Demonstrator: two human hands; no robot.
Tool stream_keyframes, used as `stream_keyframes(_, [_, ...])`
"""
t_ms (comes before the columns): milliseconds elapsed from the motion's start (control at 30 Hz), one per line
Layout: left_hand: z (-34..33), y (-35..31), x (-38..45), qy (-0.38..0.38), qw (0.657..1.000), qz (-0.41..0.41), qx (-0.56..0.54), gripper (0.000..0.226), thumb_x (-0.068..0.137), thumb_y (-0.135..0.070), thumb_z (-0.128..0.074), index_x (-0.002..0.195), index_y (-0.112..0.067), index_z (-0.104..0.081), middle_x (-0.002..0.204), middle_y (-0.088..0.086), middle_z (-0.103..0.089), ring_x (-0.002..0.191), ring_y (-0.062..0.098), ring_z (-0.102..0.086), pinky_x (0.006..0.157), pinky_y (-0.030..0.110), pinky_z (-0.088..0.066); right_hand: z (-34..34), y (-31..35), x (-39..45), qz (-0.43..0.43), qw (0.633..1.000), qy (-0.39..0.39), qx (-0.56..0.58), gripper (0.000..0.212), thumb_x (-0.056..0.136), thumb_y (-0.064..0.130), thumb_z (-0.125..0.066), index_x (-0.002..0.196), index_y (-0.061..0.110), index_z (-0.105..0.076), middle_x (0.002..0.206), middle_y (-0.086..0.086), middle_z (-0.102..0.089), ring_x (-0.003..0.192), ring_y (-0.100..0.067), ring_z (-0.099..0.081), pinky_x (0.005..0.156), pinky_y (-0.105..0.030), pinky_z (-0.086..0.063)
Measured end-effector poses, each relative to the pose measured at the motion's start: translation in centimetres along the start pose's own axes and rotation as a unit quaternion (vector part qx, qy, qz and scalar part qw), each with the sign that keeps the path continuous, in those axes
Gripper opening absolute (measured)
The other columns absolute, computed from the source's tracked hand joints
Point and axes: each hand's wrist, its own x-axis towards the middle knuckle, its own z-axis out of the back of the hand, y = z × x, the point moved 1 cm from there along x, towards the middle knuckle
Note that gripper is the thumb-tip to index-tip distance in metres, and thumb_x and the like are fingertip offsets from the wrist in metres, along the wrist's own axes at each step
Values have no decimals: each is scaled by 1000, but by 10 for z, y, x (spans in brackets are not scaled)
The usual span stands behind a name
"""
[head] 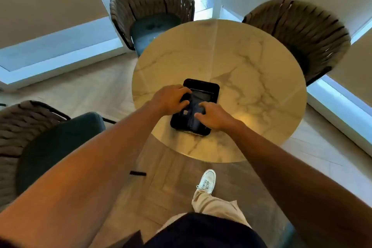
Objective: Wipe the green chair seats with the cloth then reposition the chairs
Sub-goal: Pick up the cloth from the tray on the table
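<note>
A dark cloth with a small white tag lies in a black tray on the round marble table. My left hand grips the cloth at the tray's left edge with curled fingers. From the near right side, my right hand pinches the cloth. Three woven-back chairs with green seats surround the table: one at the near left, one at the far side, and one at the right whose seat is mostly hidden under the table.
I stand at the table's near edge, one white shoe on the wooden floor. A small black object lies on the floor by the left chair. Bright floor-level windows run behind the chairs.
</note>
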Motion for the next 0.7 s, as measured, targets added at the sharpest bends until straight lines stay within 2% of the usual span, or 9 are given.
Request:
stream_keyframes(100, [-1, 4, 38, 33, 999, 5, -1, 44, 102, -31, -57, 143, -17, -54, 141, 7, -56, 125, 29, -56, 99, 42, -46, 5, -8, 22, -17, 1000, 18, 4, 51, 102, 32, -55, 145, 6, -48, 140, -12, -58, 129, -28, -53, 102, -35, -44])
stream_keyframes(167, [-5, 3, 57, 66, 998, -13, 10, 43, 100, -29, -58, 142, -16, -55, 140, 7, -57, 125, 28, -56, 100, 43, -46, 6, -11, 33, -17, 1000, 21, 16, 27, 101, 28, -55, 118, 7, -63, 107, -7, -68, 101, -24, -63, 84, -32, -46])
stream_keyframes(200, [-10, 3, 65, 84, 996, -24, 13, 43, 100, -28, -59, 141, -16, -55, 140, 7, -57, 125, 28, -56, 101, 44, -46, 5, -11, 35, -22, 999, 23, 24, 20, 101, 27, -56, 103, 8, -63, 92, -4, -66, 88, -22, -61, 77, -32, -44])
stream_keyframes(233, [-14, 5, 72, 100, 994, -34, 12, 43, 99, -27, -60, 141, -16, -56, 141, 7, -57, 126, 28, -56, 102, 44, -46, 3, -12, 39, -27, 999, 24, 33, 20, 100, 26, -56, 98, 8, -62, 87, -3, -64, 84, -22, -60, 76, -34, -45])
stream_keyframes(333, [-26, 9, 91, 141, 988, -62, 5, 43, 98, -25, -61, 140, -17, -56, 143, 6, -55, 128, 27, -55, 105, 43, -45, -4, -15, 43, -46, 997, 35, 51, 24, 99, 24, -56, 103, 2, -65, 96, -11, -69, 92, -27, -64, 84, -39, -51])
stream_keyframes(500, [-45, 13, 122, 200, 972, -118, 18, 52, 99, -29, -61, 148, -21, -47, 149, 6, -48, 131, 29, -52, 108, 46, -43, -21, -16, 47, -75, 996, 24, 43, 21, 97, 15, -56, 93, -4, -65, 94, -19, -70, 92, -32, -64, 74, -33, -42])
stream_keyframes(600, [-54, 18, 140, 219, 962, -154, 46, 61, 101, -35, -59, 155, -20, -36, 155, 8, -41, 136, 31, -48, 109, 46, -43, -31, -10, 53, -117, 992, 3, 56, 21, 96, 10, -53, 105, -6, -65, 103, -23, -68, 102, -37, -61, 85, -35, -43])
stream_keyframes(700, [-62, 19, 151, 243, 950, -193, 41, 65, 101, -35, -59, 158, -18, -32, 156, 10, -40, 138, 32, -45, 110, 47, -42, -44, 1, 55, -180, 981, -29, 66, 31, 98, 14, -52, 124, -4, -55, 122, -21, -58, 118, -38, -49, 97, -39, -40])
